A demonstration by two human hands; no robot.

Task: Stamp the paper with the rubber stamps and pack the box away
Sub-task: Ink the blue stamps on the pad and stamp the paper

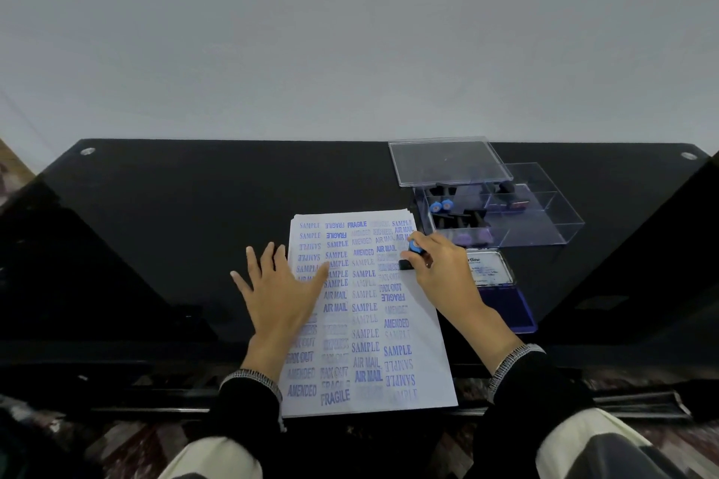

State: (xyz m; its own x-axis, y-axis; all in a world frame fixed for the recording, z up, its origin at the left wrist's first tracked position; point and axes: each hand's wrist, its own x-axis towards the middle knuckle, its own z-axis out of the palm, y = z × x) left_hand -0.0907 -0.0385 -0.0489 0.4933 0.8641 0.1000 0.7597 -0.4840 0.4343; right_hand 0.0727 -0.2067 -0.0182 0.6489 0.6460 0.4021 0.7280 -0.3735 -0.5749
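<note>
A white sheet of paper [422, 323], covered in blue stamped words, lies on the black table [155, 226]. My left hand [280, 292] lies flat with spread fingers on the paper's left edge. My right hand [439, 264] grips a rubber stamp [411, 255] with a blue-capped black handle, its base down on the paper's right side. A clear plastic box [544, 214] with compartments stands behind, holding several more stamps [441, 205]. Its clear lid [447, 161] rests across the box's back. An open ink pad [505, 303] with a blue surface sits right of the paper, partly hidden by my right wrist.
A plain grey wall rises just behind the table. The table's front edge runs close to my sleeves, and my knees show below it. Metal fittings [87, 150] mark the table's far corners.
</note>
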